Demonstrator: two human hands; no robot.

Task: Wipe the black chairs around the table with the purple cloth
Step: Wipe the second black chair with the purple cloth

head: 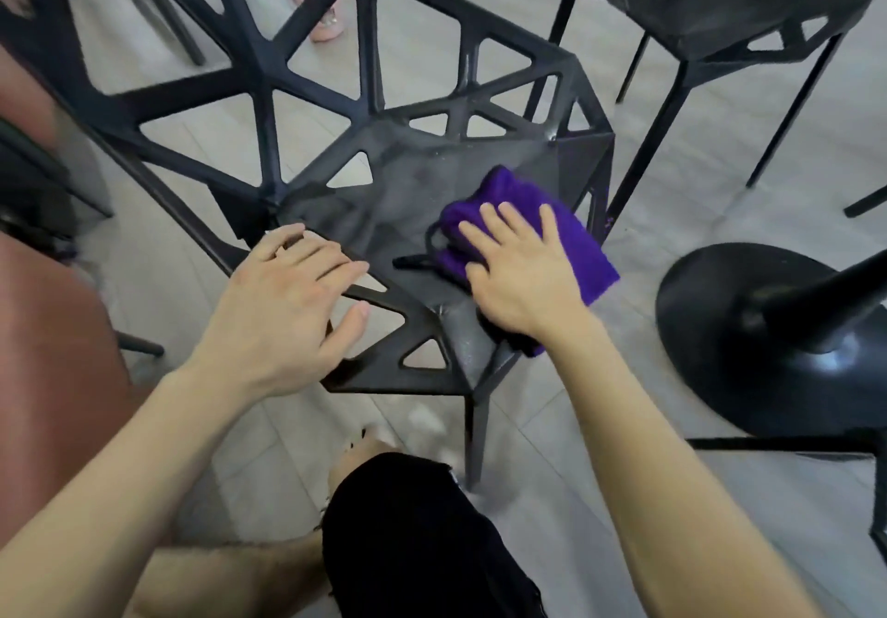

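Purple cloth [523, 228] lies on the black chair [384, 195] seat — right hand [516, 276] presses it flat-fingered, left hand [283, 310] braces the seat edge, fingers relaxed. Soft, light — palm it down.

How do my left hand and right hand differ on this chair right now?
The left hand rests bare on the black chair's left seat edge, fingers slightly bent; the right hand lies flat with straight fingers. The left hand touches only the chair; the right hand presses the purple cloth onto the seat's right side. Both are on the same seat, gripping nothing.
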